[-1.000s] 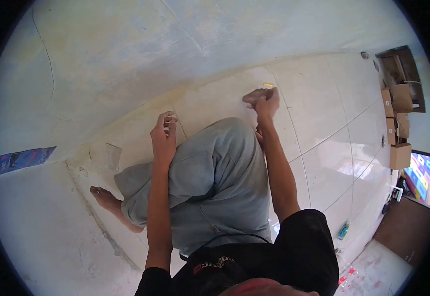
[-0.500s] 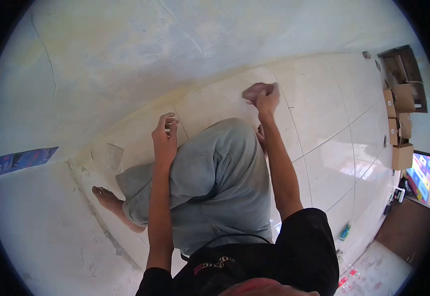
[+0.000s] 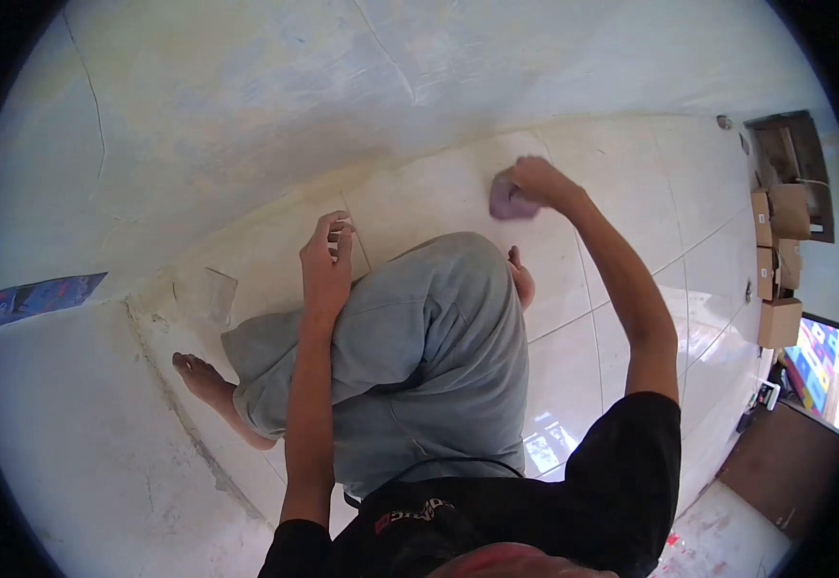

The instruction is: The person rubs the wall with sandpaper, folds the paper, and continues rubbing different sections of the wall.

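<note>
My right hand [image 3: 542,180] is closed on a flat purplish piece [image 3: 513,198], smeared by motion, which looks like a folded sheet or cloth. It is over the pale floor tiles [image 3: 429,183] close to the foot of the wall. My left hand [image 3: 326,265] holds nothing; its fingers are loosely curled and apart, and the wrist lies by my grey-trousered knee. A pale square sheet [image 3: 219,295] is on the floor left of that hand.
The patchy pale wall [image 3: 246,96] runs along the far side, with a blue printed strip [image 3: 39,302] at left. Cardboard boxes [image 3: 783,323] are stacked at far right beside a lit screen [image 3: 817,369]. My bare foot [image 3: 206,387] sticks out at left.
My right hand has turned over and its elbow has swung out to the right, while the purplish piece has shifted slightly toward me. My left hand has barely moved.
</note>
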`<state>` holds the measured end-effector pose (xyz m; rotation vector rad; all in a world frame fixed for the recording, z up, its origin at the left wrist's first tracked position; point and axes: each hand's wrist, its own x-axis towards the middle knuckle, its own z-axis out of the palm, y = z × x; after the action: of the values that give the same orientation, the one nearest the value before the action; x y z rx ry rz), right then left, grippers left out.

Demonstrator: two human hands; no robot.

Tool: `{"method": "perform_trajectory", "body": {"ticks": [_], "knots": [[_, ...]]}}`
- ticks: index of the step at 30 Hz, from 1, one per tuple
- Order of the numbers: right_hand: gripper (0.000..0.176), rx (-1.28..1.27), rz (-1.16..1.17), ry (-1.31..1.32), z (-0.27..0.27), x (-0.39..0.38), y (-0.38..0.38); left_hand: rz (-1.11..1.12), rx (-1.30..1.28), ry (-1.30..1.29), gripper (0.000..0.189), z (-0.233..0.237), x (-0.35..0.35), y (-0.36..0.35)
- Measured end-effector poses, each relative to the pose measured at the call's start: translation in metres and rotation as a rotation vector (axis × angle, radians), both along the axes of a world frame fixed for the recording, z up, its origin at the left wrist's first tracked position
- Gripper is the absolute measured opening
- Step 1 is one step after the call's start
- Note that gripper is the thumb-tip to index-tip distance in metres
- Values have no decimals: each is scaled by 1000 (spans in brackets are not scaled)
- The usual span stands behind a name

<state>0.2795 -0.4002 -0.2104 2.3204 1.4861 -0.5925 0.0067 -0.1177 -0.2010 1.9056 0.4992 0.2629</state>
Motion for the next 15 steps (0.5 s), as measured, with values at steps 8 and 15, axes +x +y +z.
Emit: {"method": "perform_trajectory", "body": {"ticks": [8, 15], "knots": [[17, 559, -106, 47, 26, 7, 22, 32, -5, 29, 23, 1, 3, 5], [49, 403, -30, -108, 21, -68, -52, 28, -35, 6, 22, 6, 3, 0]]}}
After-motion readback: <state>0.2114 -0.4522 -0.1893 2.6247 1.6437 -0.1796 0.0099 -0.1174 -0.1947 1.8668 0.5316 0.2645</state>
